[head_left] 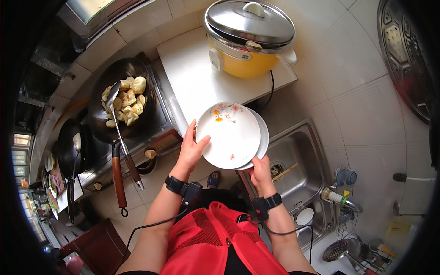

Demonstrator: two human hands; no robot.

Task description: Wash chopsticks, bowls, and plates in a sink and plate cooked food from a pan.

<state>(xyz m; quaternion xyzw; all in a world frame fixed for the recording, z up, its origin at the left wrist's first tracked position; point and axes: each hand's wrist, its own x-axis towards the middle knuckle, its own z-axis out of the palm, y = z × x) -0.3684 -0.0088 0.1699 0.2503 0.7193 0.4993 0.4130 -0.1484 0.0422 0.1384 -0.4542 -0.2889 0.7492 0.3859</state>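
Observation:
Two white plates are held one partly over the other in front of me. The upper plate [228, 137] has orange and red flower prints; the lower plate [264, 132] shows along its right edge. My left hand [192, 147] grips the left rim, its thumb on the upper plate's face. At the lower right, my right hand [261, 173] holds the rims of the plates. To the left, a wok [98, 92] on the stove holds browned dumplings [129, 99], with a metal spatula [120, 134] resting across them.
A yellow rice cooker [240, 58] with a tilted steel lid stands on a white counter [185, 75]. Right of me is a steel sink [292, 182] with a wooden chopstick in it. A second, smaller wok [65, 147] sits farther left. Strainers [338, 250] lie at the lower right.

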